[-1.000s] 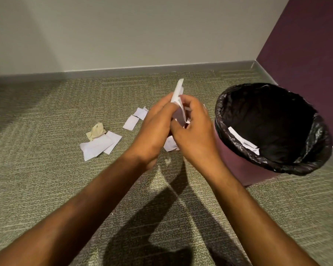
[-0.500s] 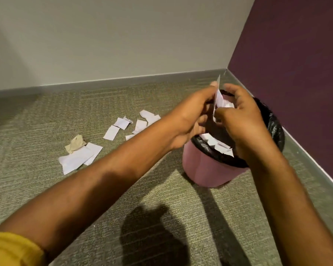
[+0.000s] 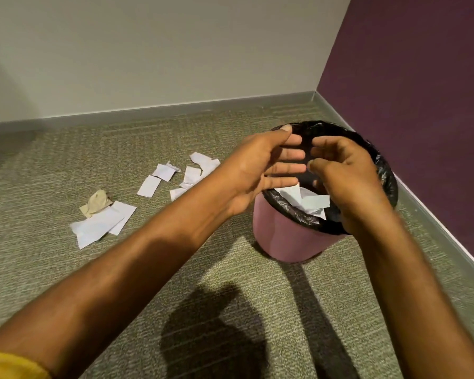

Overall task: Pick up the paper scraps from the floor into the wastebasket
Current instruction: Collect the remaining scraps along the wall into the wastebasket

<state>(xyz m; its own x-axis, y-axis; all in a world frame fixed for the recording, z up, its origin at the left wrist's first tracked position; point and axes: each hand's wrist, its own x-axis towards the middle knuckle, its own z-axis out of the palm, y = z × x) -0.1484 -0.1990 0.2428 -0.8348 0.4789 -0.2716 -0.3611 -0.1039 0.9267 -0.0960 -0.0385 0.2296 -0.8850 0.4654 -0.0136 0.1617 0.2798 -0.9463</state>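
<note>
- The left hand [image 3: 260,170] hovers over the wastebasket [image 3: 279,236], its grip wide, fingers straight, holding nothing.
- The right hand [image 3: 348,181] faces it, grip loose, fingers gently bent, holding nothing.
- White paper scraps [image 3: 309,201] lie inside the wastebasket.
- Loose scraps [image 3: 159,179] and a tan wad [image 3: 97,202] lie on the floor [image 3: 66,269] to its left.
</note>
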